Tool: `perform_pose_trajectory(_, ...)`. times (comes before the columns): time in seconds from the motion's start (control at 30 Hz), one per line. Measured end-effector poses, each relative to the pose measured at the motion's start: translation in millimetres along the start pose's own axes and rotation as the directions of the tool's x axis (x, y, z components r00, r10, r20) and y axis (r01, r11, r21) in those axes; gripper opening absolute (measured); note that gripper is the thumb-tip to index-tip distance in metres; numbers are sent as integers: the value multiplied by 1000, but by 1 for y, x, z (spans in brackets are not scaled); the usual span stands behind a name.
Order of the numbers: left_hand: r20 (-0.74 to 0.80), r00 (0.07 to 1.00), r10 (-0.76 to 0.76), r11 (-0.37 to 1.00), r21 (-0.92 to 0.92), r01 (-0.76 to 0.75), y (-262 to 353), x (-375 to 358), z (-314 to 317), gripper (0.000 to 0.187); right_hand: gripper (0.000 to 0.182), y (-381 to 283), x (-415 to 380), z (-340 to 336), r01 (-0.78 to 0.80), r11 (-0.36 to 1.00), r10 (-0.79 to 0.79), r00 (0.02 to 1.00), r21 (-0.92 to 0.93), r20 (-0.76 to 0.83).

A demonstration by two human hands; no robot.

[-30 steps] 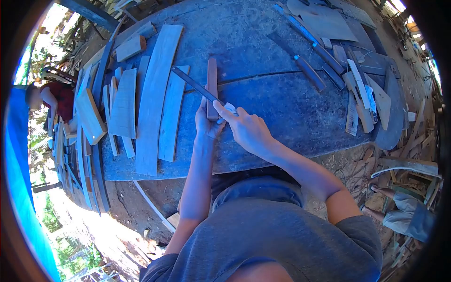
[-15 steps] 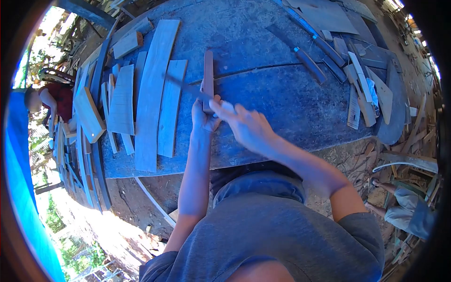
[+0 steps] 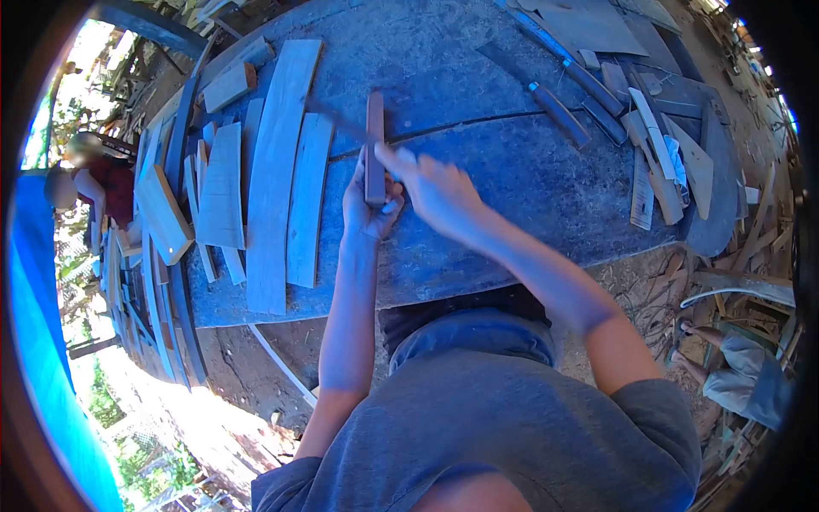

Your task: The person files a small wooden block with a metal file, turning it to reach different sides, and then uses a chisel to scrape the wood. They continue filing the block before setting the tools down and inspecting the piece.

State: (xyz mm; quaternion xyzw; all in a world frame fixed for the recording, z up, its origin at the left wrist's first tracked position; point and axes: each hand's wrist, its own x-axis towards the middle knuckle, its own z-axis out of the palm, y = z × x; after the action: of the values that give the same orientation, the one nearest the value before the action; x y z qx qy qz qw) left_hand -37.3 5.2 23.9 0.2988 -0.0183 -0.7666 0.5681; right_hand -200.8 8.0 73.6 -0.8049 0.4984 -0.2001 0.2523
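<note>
In the middle of the view, my left hand (image 3: 372,209) is closed round the lower part of a reddish-brown wooden bar (image 3: 375,128), which stands lengthwise away from me over the table. My right hand (image 3: 439,192) is closed on the near end of a thin, dark, blade-like tool (image 3: 337,121). This tool crosses the bar slantwise and points to the upper left. Motion blurs it, so whether it is a file or a knife cannot be told. The grip end is hidden inside my right fingers.
Planks (image 3: 281,179) and wood offcuts lie on the left of the blue worktable (image 3: 478,213). Long-handled tools (image 3: 559,115) and wood scraps (image 3: 661,162) lie on the right. One person (image 3: 107,183) is at the far left; another person's legs (image 3: 729,358) show at the lower right.
My right hand and the dark tool have moved up along the bar, away from my body. My left hand still grips the bar and has shifted slightly left.
</note>
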Motion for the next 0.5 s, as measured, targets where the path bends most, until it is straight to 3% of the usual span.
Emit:
perform_pose_trajectory(0.07, 28, 1000, 2, 1000, 17, -2, -2, -4, 3, 29, 50, 29, 56, 12, -31, 999, 34, 986, 17, -166)
perform_pose_trajectory(0.17, 57, 998, -2, 1000, 12, 1, 3, -2, 7, 28, 51, 32, 58, 19, 20, 997, -3, 976, 75, -218)
perform_pose_trajectory(0.2, 25, 1000, 12, 1000, 24, -12, 4, 0, 8, 28, 52, 13, 31, 9, -64, 998, 64, 995, 4, -79)
perform_pose_trajectory(0.23, -16, 1000, 22, 999, 32, -21, 3, -1, 6, 28, 52, 0, 9, 3, -58, 998, 58, 996, -3, -68)
perform_pose_trajectory(0.3, -38, 999, 17, 1000, 26, -16, 4, 3, -6, 28, 53, -13, -19, -5, -56, 996, 70, 978, -75, 197)
perform_pose_trajectory(0.33, -53, 999, 4, 999, 38, -2, 4, 3, -9, 29, 52, -3, -15, 7, 1, 998, -1, 1000, -59, 8)
perform_pose_trajectory(0.37, -59, 998, -8, 999, 42, 11, 4, 0, -13, 29, 52, 8, 0, 16, -12, 998, 12, 1000, -54, 9)
perform_pose_trajectory(0.43, 115, 988, -106, 981, -152, 123, 10, 0, -7, 27, 51, 17, 52, 15, 9, 1000, -8, 994, 8, -113)
perform_pose_trajectory(0.47, 129, 983, -131, 945, -284, 163, 14, -3, 1, 26, 51, 11, 64, 11, 24, 1000, -23, 991, 2, -131)
perform_pose_trajectory(0.5, 141, 983, -120, 949, -276, 156, 20, -3, 0, 26, 50, 3, 74, 8, -5, 1000, 6, 998, 7, -69)
